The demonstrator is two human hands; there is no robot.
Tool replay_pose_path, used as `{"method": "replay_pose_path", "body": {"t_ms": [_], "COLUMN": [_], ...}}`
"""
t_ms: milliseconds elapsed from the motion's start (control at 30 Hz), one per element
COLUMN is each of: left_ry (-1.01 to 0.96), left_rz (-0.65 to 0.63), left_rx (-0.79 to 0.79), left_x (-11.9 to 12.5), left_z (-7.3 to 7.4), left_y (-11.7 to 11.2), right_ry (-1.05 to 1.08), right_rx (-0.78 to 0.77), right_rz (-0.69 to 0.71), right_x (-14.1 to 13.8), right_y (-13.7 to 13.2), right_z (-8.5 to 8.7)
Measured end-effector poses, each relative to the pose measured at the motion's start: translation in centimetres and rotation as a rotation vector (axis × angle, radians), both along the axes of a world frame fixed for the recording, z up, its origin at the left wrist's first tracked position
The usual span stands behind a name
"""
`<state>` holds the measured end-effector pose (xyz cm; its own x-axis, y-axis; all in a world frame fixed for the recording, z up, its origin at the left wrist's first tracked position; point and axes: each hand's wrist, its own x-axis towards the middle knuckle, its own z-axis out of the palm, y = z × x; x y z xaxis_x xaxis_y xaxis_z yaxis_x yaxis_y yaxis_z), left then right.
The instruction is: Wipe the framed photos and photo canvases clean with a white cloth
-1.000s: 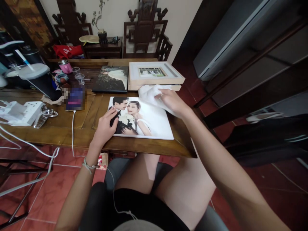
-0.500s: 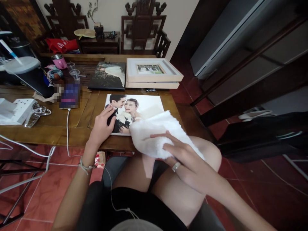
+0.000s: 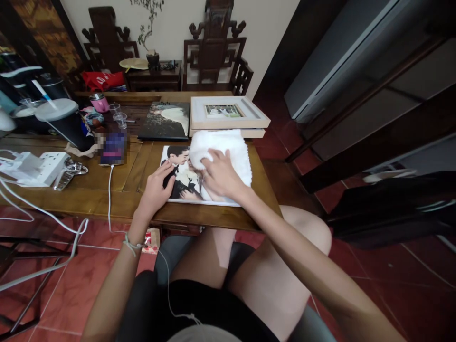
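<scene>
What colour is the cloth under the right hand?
White cloth; head view.

The cloth (image 3: pixel 237 147) is plain white; the photo print (image 3: pixel 188 183) is mostly white and black. The bench (image 3: pixel 135 173) is brown, the mug (image 3: pixel 99 103) pink.

wall (image 3: pixel 263 38): pale, beyond the fingers (image 3: pixel 164 167)
chairs (image 3: pixel 217 38): two, dark carved wood, beyond the fingers
side table (image 3: pixel 153 83): dark wood, beyond the fingers, between the chairs
table (image 3: pixel 121 202): brown wood, beneath the fingers
floor (image 3: pixel 78 275): red tiles, lower than the fingers
light: dim
</scene>
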<state>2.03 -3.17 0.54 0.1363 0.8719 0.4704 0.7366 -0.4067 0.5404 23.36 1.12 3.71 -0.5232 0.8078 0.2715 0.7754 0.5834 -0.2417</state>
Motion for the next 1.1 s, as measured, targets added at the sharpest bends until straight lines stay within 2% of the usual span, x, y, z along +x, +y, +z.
{"method": "replay_pose_path", "body": {"t_ms": [100, 167, 233, 300, 400, 633, 700, 767, 833, 900, 1000, 1100], "left_ry": [-0.007, -0.008, -0.006, -0.001, -0.002, 0.016, 0.012, 0.007, 0.002, -0.005, -0.007, -0.005], "left_rz": [0.007, 0.008, 0.009, 0.01, 0.013, -0.003, -0.006, -0.004, -0.001, 0.002, 0.005, 0.0], "left_rx": [0.004, -0.003, -0.012, -0.017, -0.012, 0.002, 0.003, 0.007, 0.01, 0.009, -0.005, -0.029], "left_x": [0.0, 0.1, 0.1, 0.2, 0.2, 0.0, -0.1, -0.1, -0.1, -0.1, 0.0, 0.1], "left_z": [-0.1, 0.0, 0.1, 0.2, 0.1, 0.0, 0.0, 0.0, -0.1, -0.2, -0.2, 0.1], "left_y": [0.0, 0.0, -0.1, -0.1, -0.1, 0.0, 0.0, 0.0, 0.1, 0.1, 0.1, 0.0], "right_ry": [-0.035, -0.024, 0.03, 0.09, 0.143, 0.068, 0.051, 0.016, -0.03, -0.061, -0.02, 0.103], "right_rx": [-0.005, -0.069, -0.148, -0.215, -0.238, -0.066, -0.023, 0.022, 0.04, 0.031, 0.013, -0.057], "right_rz": [0.095, 0.192, 0.297, 0.352, 0.309, 0.077, 0.013, -0.036, -0.039, -0.001, 0.142, 0.326], "right_x": [0.5, 1.4, 2.4, 3.2, 3.5, 0.1, -1.2, -2.2, -2.7, -2.7, -1.4, 0.6], "right_y": [-6.1, -9.8, -12.2, -12.9, -10.7, 1.0, 2.8, 3.0, 1.5, -1.2, -6.5, -11.0], "right_z": [0.8, 1.9, 3.0, 3.8, 3.6, 1.0, 0.7, 0.5, 0.3, 0.3, 1.1, 2.8]}}
